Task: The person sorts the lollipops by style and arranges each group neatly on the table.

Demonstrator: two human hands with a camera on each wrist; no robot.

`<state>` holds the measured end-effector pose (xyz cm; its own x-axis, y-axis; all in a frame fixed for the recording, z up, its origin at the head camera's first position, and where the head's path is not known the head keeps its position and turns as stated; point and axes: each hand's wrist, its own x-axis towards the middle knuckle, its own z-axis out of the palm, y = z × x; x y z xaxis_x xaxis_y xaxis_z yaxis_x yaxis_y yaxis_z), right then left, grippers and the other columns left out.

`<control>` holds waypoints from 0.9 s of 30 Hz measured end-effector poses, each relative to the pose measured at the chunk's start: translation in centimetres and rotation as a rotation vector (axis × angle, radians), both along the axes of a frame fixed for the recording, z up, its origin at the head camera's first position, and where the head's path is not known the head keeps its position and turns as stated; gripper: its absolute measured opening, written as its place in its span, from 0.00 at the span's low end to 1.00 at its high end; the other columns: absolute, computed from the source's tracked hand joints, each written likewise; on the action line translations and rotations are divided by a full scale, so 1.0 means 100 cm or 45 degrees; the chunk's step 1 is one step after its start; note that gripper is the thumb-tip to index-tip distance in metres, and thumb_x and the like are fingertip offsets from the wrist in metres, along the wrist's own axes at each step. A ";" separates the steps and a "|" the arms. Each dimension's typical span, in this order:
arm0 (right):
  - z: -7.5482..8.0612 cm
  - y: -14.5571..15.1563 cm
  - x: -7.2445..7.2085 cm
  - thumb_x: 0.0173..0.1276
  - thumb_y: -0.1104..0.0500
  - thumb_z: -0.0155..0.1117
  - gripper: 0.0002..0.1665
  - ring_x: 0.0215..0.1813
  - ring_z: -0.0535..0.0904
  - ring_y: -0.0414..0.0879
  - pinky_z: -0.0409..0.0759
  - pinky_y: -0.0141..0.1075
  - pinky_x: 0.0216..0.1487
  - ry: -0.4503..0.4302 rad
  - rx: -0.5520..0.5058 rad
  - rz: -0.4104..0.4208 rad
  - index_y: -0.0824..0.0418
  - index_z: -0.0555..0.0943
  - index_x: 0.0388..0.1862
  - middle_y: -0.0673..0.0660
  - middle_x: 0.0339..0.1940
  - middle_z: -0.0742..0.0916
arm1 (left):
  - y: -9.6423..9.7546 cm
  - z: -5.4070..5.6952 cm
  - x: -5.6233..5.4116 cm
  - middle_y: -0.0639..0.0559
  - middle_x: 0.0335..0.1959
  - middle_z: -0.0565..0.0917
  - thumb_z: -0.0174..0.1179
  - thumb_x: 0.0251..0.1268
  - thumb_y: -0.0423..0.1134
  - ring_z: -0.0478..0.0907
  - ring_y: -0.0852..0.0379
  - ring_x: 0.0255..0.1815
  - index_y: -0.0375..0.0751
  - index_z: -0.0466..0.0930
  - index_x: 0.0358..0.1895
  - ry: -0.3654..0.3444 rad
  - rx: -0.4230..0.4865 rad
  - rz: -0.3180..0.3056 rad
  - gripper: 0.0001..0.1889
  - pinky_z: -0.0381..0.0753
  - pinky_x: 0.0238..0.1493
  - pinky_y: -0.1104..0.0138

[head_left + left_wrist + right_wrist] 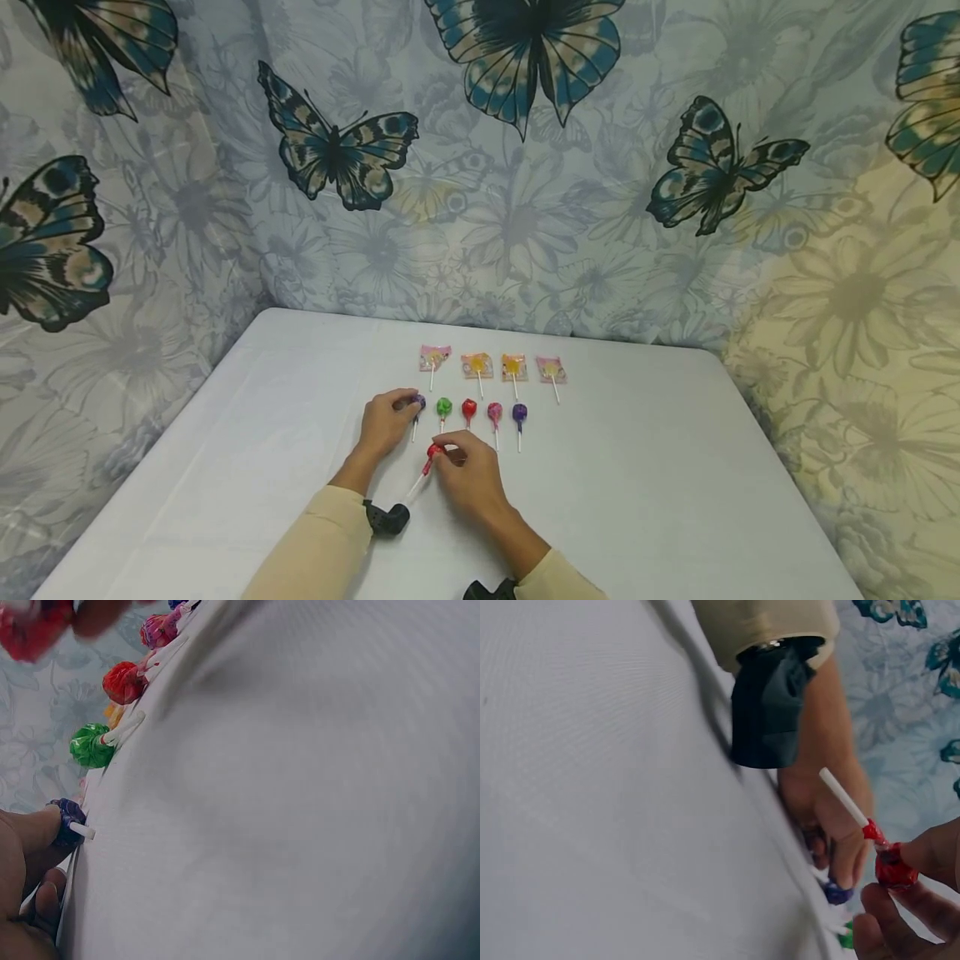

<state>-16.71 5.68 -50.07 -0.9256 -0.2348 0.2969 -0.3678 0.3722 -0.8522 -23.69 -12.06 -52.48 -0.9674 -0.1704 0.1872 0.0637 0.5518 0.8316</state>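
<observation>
My left hand (pixel 384 423) pinches the wrapped head of a purple lollipop (pixel 418 402) at the left end of the nearer row, its stick pointing back toward me. In the left wrist view, fingertips meet that purple head (pixel 69 821) close over the white cloth. Nearer to me, my right hand (pixel 471 475) grips a red lollipop (pixel 432 451) by its head. The right wrist view shows the red head (pixel 895 866) between thumb and fingers, with its white stick jutting out. To the right of the purple one lies a green lollipop (pixel 444 407).
Another red lollipop (pixel 468 407), a pink one (pixel 495 411) and a second purple one (pixel 520 412) continue the nearer row. Behind lie several flat lollipops (pixel 477 365) in clear packets. The white table (pixel 645 483) meets a butterfly-patterned backdrop (pixel 517 225).
</observation>
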 end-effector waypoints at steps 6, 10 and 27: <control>0.017 0.012 0.000 0.63 0.69 0.65 0.12 0.41 0.81 0.44 0.81 0.35 0.40 0.030 -0.063 0.045 0.59 0.85 0.44 0.48 0.41 0.84 | 0.001 -0.001 0.000 0.43 0.45 0.84 0.66 0.60 0.33 0.78 0.47 0.46 0.38 0.85 0.49 -0.012 -0.002 0.010 0.14 0.75 0.49 0.53; 0.029 0.021 0.001 0.64 0.69 0.65 0.13 0.42 0.79 0.46 0.80 0.38 0.42 0.026 -0.115 0.062 0.57 0.85 0.45 0.47 0.42 0.84 | 0.001 -0.002 -0.001 0.44 0.46 0.84 0.66 0.61 0.33 0.78 0.47 0.46 0.38 0.85 0.50 -0.020 0.000 0.013 0.14 0.74 0.50 0.53; 0.081 0.059 0.006 0.62 0.76 0.63 0.13 0.42 0.80 0.54 0.80 0.38 0.41 0.212 -0.291 0.039 0.71 0.82 0.46 0.63 0.43 0.84 | 0.000 -0.005 -0.003 0.44 0.45 0.84 0.66 0.60 0.33 0.78 0.48 0.45 0.39 0.84 0.50 -0.022 0.000 0.017 0.14 0.75 0.48 0.54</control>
<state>-16.13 11.61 -41.93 -0.8532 -0.1715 0.4925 -0.5177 0.1638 -0.8398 -23.95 -12.03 -52.99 -0.9681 -0.1835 0.1706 0.0420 0.5525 0.8325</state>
